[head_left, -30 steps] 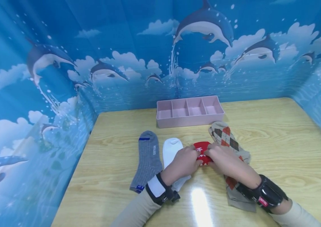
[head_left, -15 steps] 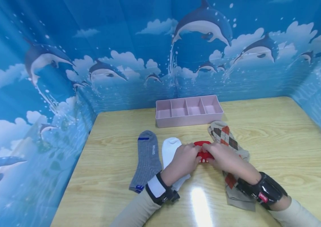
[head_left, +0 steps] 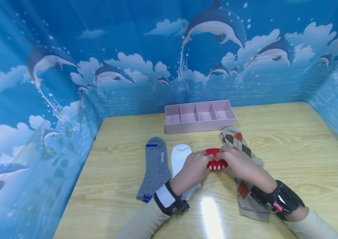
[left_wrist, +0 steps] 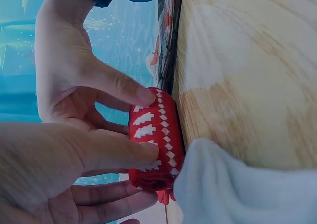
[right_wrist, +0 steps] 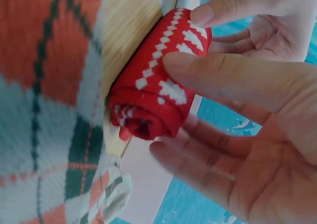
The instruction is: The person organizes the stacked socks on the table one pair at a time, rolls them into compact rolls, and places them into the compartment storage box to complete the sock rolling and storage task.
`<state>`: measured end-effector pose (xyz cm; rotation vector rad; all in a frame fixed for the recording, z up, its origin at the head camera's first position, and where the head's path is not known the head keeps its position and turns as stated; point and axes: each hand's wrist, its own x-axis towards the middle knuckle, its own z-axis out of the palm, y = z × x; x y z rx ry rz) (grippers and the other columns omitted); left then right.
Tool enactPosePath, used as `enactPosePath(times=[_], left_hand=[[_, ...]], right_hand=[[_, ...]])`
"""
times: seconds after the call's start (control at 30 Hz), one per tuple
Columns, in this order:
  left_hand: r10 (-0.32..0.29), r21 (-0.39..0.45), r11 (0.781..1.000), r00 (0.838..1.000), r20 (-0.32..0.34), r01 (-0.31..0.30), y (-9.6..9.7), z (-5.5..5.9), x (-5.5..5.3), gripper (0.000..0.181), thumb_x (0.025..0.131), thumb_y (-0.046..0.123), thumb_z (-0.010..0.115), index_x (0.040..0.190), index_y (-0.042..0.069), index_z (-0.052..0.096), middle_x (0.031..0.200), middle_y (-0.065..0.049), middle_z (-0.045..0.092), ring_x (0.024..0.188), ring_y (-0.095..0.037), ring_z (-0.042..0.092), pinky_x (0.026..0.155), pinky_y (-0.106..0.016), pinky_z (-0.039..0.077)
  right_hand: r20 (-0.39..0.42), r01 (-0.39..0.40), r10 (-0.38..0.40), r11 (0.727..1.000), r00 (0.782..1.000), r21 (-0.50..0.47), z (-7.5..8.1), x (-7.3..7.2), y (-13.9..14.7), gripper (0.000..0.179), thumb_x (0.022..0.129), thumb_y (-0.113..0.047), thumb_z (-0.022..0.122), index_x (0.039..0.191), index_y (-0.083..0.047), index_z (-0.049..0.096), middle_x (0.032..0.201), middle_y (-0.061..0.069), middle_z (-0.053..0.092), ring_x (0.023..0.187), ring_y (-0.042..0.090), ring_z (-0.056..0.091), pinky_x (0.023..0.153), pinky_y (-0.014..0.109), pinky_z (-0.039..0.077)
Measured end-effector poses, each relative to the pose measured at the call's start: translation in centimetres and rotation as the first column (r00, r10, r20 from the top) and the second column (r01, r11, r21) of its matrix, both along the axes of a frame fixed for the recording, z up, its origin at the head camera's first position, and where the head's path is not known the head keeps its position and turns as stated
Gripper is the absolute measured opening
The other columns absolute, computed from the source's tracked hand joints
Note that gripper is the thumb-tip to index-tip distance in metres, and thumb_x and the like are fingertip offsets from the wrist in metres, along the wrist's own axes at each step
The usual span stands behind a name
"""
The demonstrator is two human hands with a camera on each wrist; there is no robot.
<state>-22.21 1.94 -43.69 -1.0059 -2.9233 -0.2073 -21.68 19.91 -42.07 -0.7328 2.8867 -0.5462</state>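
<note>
Head view, just right of and below centre: red knit sock with white pattern (head_left: 217,165), rolled up into a short cylinder, on the pale wood-grain table (head_left: 115,156). Left hand (head_left: 195,166) grips the left part of the roll, right hand (head_left: 239,163) the right part; thumbs on the near side, fingers beyond. Both wrist views confirm the double grip; the right wrist view also shows the coiled end, spiral layers visible.

Change over the last second: the red patch between the hands is shorter front to back. The white snowflake motif seen at first is now mostly out of sight, and a row of white tree shapes lines the near edge.

Unchanged: grey ribbed sock with blue marks (head_left: 156,167), left of centre; white sock (head_left: 180,154), partly under the left forearm; beige argyle sock (head_left: 236,139), right of centre, passing beneath the right forearm; pink four-compartment plastic box (head_left: 201,127), upper middle of the table.
</note>
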Motion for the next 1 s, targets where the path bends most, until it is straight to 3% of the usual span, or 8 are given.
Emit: enactPosePath(times=[0.13,0.27,0.5,0.67,0.87,1.0], left_hand=[[-0.001,0.02,1.0,1.0,0.02,0.0,-0.03,0.05,-0.06,0.028,0.088,0.02,0.078,0.115,0.013,0.076,0.106,-0.004,0.076,0.092,-0.014,0.072,0.074,-0.027,0.056],[-0.003,0.019,1.0,0.999,0.038,0.002,-0.12,0.05,-0.17,0.027,0.088,0.016,0.075,0.115,0.011,0.075,0.1,-0.004,0.076,0.086,-0.014,0.071,0.069,-0.025,0.054],[0.017,0.028,0.999,0.998,0.067,-0.019,-0.24,-0.21,-0.39,0.025,0.091,0.014,0.069,0.114,0.006,0.07,0.085,-0.003,0.073,0.067,-0.014,0.065,0.056,-0.023,0.048],[0.017,0.021,1.0,0.998,0.062,-0.019,-0.23,-0.11,-0.3,0.025,0.092,0.016,0.068,0.116,0.008,0.07,0.091,-0.004,0.074,0.074,-0.015,0.067,0.059,-0.023,0.049],[-0.006,-0.017,1.0,0.999,0.033,0.006,-0.22,-0.06,-0.18,0.034,0.085,0.023,0.078,0.116,0.009,0.072,0.099,-0.004,0.073,0.083,-0.015,0.068,0.066,-0.024,0.052],[-0.003,-0.019,1.0,0.998,0.07,0.004,-0.19,-0.08,-0.17,0.034,0.084,0.021,0.079,0.115,0.009,0.072,0.097,-0.003,0.073,0.081,-0.013,0.066,0.064,-0.023,0.051]], right_hand=[[-0.016,0.012,-0.012,0.999,1.0,0.03,0.06,-0.05,0.17,0.037,0.073,0.002,0.083,0.108,-0.007,0.078,0.097,0.009,0.065,0.084,0.019,0.06,0.067,0.033,0.054],[0.009,0.009,-0.009,1.0,1.0,0.027,0.15,-0.15,0.09,0.037,0.074,0.006,0.08,0.109,-0.003,0.076,0.099,0.011,0.069,0.088,0.023,0.066,0.073,0.038,0.058],[0.049,-0.009,0.013,0.998,0.999,-0.069,0.09,-0.41,0.33,0.036,0.075,0.01,0.074,0.109,-0.001,0.071,0.103,0.013,0.074,0.093,0.025,0.071,0.075,0.038,0.06],[0.08,-0.015,0.022,0.996,0.997,-0.085,0.24,-0.49,0.51,0.028,0.078,0.008,0.074,0.104,-0.002,0.073,0.1,0.011,0.075,0.091,0.021,0.071,0.075,0.036,0.06],[0.118,-0.028,0.037,0.997,0.992,-0.077,0.48,-0.51,0.63,0.023,0.079,0.007,0.073,0.099,-0.002,0.077,0.093,0.007,0.076,0.073,0.009,0.061,0.063,0.025,0.052],[0.116,-0.04,0.047,0.998,0.992,-0.057,0.38,-0.37,0.69,0.021,0.078,0.003,0.077,0.097,-0.005,0.078,0.09,0.005,0.075,0.074,0.008,0.061,0.066,0.025,0.053]])
